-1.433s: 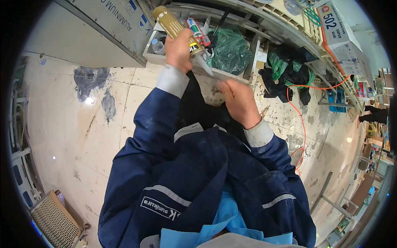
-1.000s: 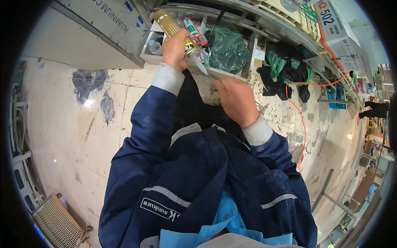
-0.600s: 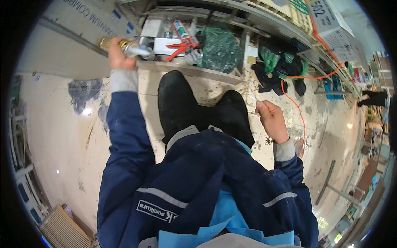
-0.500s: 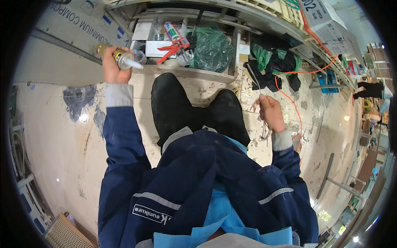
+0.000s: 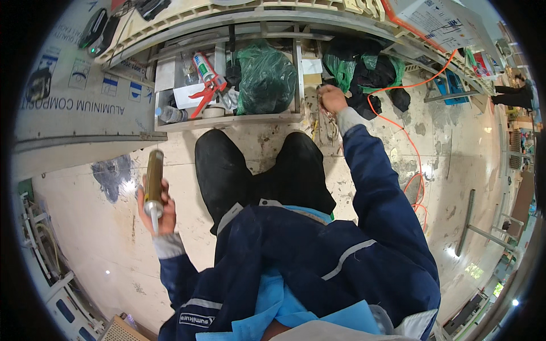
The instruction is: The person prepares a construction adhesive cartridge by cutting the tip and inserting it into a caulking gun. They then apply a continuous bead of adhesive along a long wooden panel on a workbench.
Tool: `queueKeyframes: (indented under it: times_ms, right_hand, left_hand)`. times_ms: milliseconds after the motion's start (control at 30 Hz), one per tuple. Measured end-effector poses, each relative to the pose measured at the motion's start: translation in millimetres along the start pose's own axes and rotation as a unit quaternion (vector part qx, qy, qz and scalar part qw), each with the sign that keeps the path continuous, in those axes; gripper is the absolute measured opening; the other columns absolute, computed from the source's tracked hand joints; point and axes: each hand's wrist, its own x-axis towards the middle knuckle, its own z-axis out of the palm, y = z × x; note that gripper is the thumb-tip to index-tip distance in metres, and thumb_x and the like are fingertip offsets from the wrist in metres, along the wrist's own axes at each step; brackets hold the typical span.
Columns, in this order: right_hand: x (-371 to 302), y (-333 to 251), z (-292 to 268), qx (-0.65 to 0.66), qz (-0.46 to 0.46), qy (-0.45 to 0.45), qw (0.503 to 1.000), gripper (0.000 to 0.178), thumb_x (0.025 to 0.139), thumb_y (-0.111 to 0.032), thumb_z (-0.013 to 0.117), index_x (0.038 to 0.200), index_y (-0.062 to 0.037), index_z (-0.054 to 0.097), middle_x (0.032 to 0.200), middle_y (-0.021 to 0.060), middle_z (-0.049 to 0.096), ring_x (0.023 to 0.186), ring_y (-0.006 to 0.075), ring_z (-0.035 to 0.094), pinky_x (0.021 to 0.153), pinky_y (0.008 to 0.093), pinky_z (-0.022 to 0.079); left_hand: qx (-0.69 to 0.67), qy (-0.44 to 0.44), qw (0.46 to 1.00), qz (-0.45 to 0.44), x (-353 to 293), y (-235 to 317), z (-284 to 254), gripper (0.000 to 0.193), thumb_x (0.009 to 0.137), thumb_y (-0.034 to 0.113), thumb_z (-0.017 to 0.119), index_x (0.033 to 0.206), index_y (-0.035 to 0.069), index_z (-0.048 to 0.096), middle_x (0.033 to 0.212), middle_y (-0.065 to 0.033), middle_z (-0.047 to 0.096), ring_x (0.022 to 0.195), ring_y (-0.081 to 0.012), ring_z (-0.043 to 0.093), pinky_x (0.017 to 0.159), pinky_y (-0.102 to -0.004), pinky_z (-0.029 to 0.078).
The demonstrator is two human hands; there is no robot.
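Left hand (image 5: 165,219) palm up, fingers partly curled around gold tube (image 5: 153,183). Tube lies along palm, nozzle toward wrist, far end past fingers; well apart from drawer's (image 5: 239,121) front left corner. Right hand (image 5: 333,100) bunched near front right corner; grip, cannot tell. Drawer holds red caulking gun (image 5: 207,91), green bag (image 5: 266,82).

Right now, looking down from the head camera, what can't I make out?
All in the head view:
What, if anything, the right hand holds: too small, masked by the hand itself.
The gold cartridge's far side: turned away, against the left hand.
The green bag's contents: hidden by crumpled plastic.
The white box's upper part: cut off by the top edge.
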Motion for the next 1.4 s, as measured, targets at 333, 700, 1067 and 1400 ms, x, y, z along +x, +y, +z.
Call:
queueKeyframes:
  times_ms: [333,700,1067,1400]
  right_hand:
    - [130.4,-19.7,76.9,0.173,0.115,-0.098,0.973,0.018,0.095,-0.014,0.053,0.089,-0.0019,0.065,0.068,0.0149,0.062,0.054,0.0335,0.062,0.047,0.0481,0.047]
    - [-145.8,-133.8,135.1,0.021,-0.449,-0.284,0.847,0.087,0.077,-0.040,0.084,0.143,0.0011,0.045,0.146,0.0248,0.044,0.136,0.0393,0.043,0.115,0.0501,0.033]
    - [-263.9,-125.0,94.3,-0.077,-0.299,-0.091,0.947,0.080,0.078,-0.022,0.073,0.147,-0.0062,0.036,0.127,0.0215,0.057,0.111,0.0454,0.061,0.092,0.0499,0.051]
    - [-267.9,-122.7,84.7,-0.049,-0.082,-0.249,0.964,0.060,0.089,-0.042,0.072,0.128,0.0000,0.056,0.094,0.0225,0.067,0.083,0.0341,0.068,0.074,0.0424,0.052]
  left_hand:
    - [-0.033,0.036,0.995,0.085,-53.8,-52.4,16.5,0.059,0.105,0.045,0.043,0.159,0.028,0.029,0.131,-0.0257,0.055,0.084,-0.0241,0.069,0.083,-0.0470,0.063]
    - [0.067,-0.011,0.997,-0.046,-2.7,-73.7,77.0,0.076,0.102,0.064,0.034,0.160,0.014,0.026,0.107,-0.0266,0.064,0.066,-0.0221,0.064,0.063,-0.0429,0.062]
    - [0.419,-0.247,0.874,-0.004,84.0,-134.7,110.8,0.058,0.103,0.045,0.049,0.136,-0.002,0.054,0.110,-0.0121,0.067,0.091,-0.0214,0.066,0.086,-0.0392,0.055]
    - [0.108,-0.043,0.992,-0.053,127.2,-167.2,132.9,0.038,0.100,0.048,0.055,0.099,0.010,0.055,0.094,-0.0052,0.064,0.092,-0.0218,0.064,0.086,-0.0444,0.053]
